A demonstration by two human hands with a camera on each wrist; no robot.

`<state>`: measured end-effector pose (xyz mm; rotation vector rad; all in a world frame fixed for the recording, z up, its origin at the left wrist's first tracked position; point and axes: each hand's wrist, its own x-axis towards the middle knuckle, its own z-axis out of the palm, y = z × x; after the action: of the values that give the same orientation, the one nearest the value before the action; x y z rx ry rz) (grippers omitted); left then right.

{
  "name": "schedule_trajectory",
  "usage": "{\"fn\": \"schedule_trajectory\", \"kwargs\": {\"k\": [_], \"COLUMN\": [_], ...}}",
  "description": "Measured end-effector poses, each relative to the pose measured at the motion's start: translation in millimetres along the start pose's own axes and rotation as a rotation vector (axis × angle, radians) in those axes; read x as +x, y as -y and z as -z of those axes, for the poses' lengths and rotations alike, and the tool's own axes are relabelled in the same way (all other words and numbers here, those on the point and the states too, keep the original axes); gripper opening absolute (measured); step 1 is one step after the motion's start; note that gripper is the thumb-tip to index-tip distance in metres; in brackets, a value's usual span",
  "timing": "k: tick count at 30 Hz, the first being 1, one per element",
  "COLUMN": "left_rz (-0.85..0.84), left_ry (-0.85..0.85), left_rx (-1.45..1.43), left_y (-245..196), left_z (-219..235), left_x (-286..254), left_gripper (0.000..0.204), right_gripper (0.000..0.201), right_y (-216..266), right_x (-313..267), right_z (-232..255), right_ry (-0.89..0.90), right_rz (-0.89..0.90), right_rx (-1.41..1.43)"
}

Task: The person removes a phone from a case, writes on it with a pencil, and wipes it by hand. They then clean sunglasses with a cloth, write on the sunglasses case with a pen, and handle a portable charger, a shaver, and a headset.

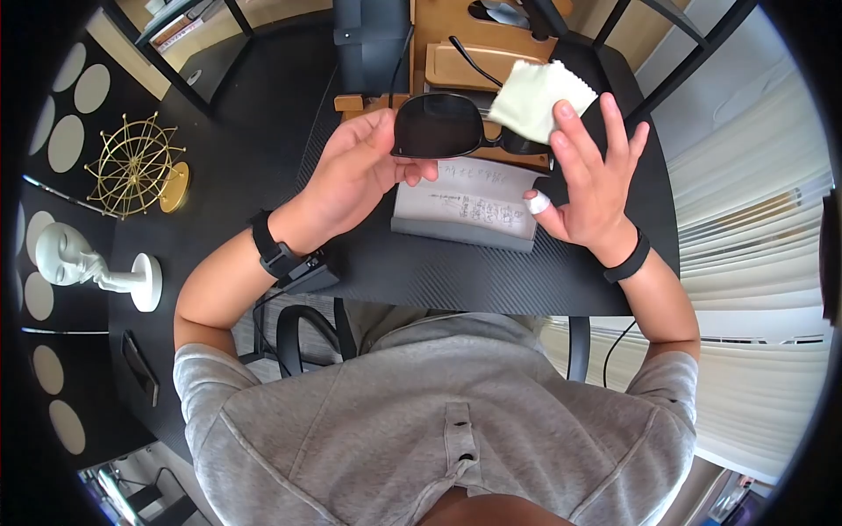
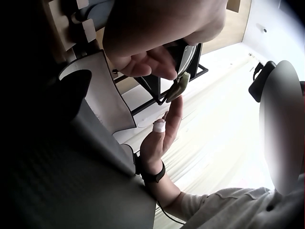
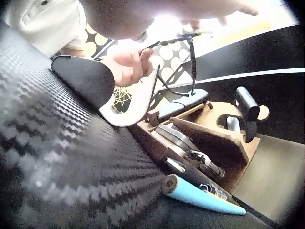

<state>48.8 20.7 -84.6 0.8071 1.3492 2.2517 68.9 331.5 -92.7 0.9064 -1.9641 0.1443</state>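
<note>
My left hand [image 1: 351,175] grips the dark sunglasses [image 1: 438,127] at one side of the frame, thumb on the near rim and fingers beneath. A pale yellow cloth [image 1: 539,98] covers part of the other lens. Against the cloth's edge rests a fingertip of my right hand [image 1: 592,188], its fingers spread and a white wrap on the thumb. In the left wrist view, the cloth [image 2: 178,88] touches a right fingertip. Below the glasses lies an open case [image 1: 465,230] with a light, written-on lining.
A wooden organizer [image 1: 482,66] stands behind the glasses on the black desk [image 1: 438,279]. Left of my arm are a gold wheel ornament [image 1: 134,165] and a white face sculpture [image 1: 66,254]. The right wrist view shows a light-blue object [image 3: 205,196] beside the organizer.
</note>
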Motion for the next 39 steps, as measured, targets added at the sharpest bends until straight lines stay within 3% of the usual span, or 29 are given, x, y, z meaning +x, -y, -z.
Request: {"fn": "schedule_trajectory", "kwargs": {"k": [4,11,20,29,32,39], "left_rz": [-0.009,-0.027,-0.054,0.060,0.125,0.152], "left_ry": [-0.010,-0.072,0.006,-0.028,-0.009,-0.048], "left_rx": [-0.034,-0.091,0.096,0.151,0.204,0.134], "left_y": [3,0,0,-6,-3,-2], "left_z": [3,1,0,-8,-1,0], "left_x": [-1,1,-1,-1,-2,-1], "left_gripper": [0.049,0.050,0.041,0.038,0.059,0.046], "right_gripper": [0.068,0.048,0.035,0.024,0.022,0.022], "right_y": [0,-1,4,1,2,9], "right_x": [2,2,-1,2,1,5], "right_z": [5,7,1,10,8,4], "right_ry": [0.033,0.004,-0.085,-0.104,-0.120,-0.077], "right_rz": [0.047,0.010,0.167,0.219,0.226,0.173], "right_rx": [-0.085,0.006,0.041,0.027,0.031,0.059]}}
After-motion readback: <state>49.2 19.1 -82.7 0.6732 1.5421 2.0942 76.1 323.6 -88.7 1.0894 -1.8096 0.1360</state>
